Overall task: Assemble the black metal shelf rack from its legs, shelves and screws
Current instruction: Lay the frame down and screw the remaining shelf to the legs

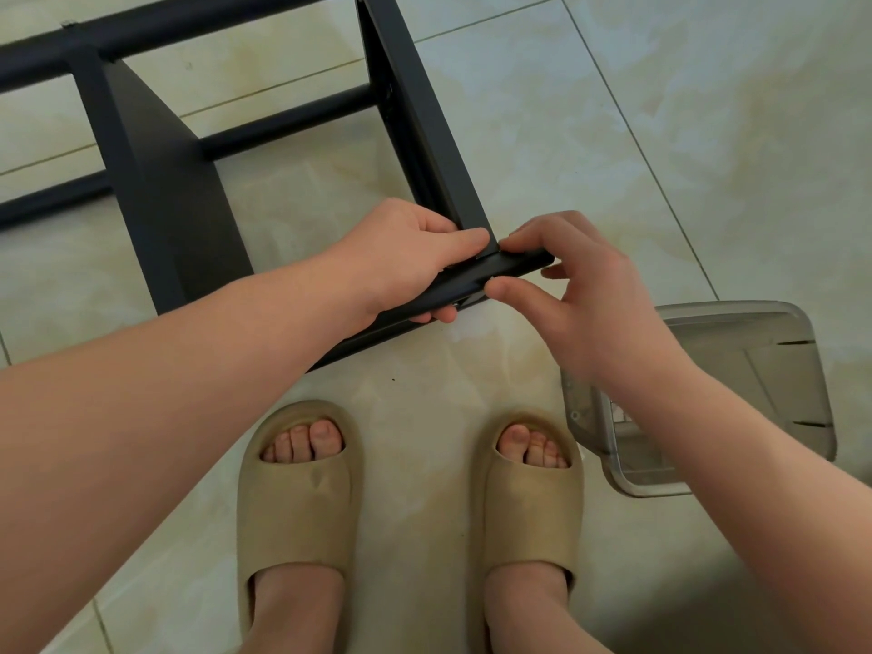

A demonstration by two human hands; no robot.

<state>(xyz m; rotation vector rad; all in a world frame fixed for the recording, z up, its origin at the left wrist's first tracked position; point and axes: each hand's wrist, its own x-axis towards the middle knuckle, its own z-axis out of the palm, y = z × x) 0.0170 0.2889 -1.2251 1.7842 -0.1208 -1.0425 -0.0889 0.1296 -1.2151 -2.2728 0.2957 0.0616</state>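
1. Gripping a black leg (pixel 519 265) at the near corner of the half-built rack (pixel 179 195) lying on the tiled floor, the left hand (pixel 406 262) wraps its fingers round the bar. The right hand (pixel 580 295) pinches the bar's end between thumb and forefinger.
2. Head view, handling: the painted metal looks stiff, smooth and fairly light, so it is best held close to the joint.
3. Hidden: fingers cover any screw or hole, the rack's far ends are cut off, and a forearm masks the clear tub's (pixel 736 313) contents.

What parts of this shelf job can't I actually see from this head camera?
Head view only:
- Corner joint where the black bar meets the rack: covered by the left hand and right hand; its fastening is hidden.
- Rack's far side: cut off by the left and top edges.
- Clear bin contents: hazy, partly behind the right forearm.
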